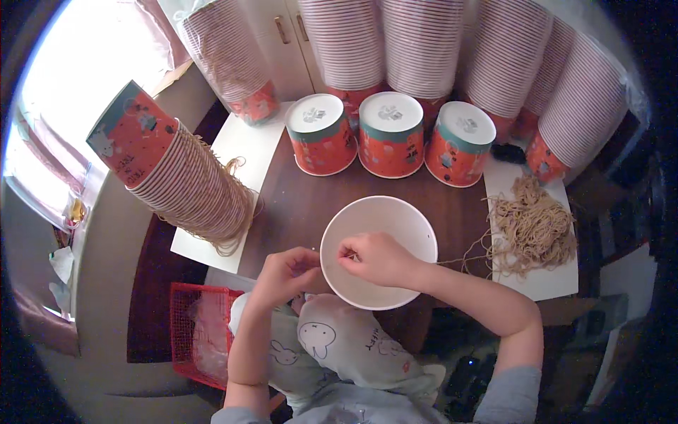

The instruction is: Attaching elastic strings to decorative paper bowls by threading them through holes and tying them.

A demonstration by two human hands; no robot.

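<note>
head cam: white round paper bucket (392, 214) is mouth-up, right hand (376, 257) pinched inside it, can't tell on what; left hand (286, 274) is just off its left side, grip unclear.

Dark lettering (133, 168) marks the leaning tub stack (183, 173) and pale trousers (353, 346)

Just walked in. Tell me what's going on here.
Someone's right-hand grip is pinched inside an open white-lined bucket, but what it holds is too small to tell. The left-hand grip is beside the bucket's left edge. A strand runs from the bucket's right edge to a tangled heap of string. Three upside-down buckets stand behind.
</note>
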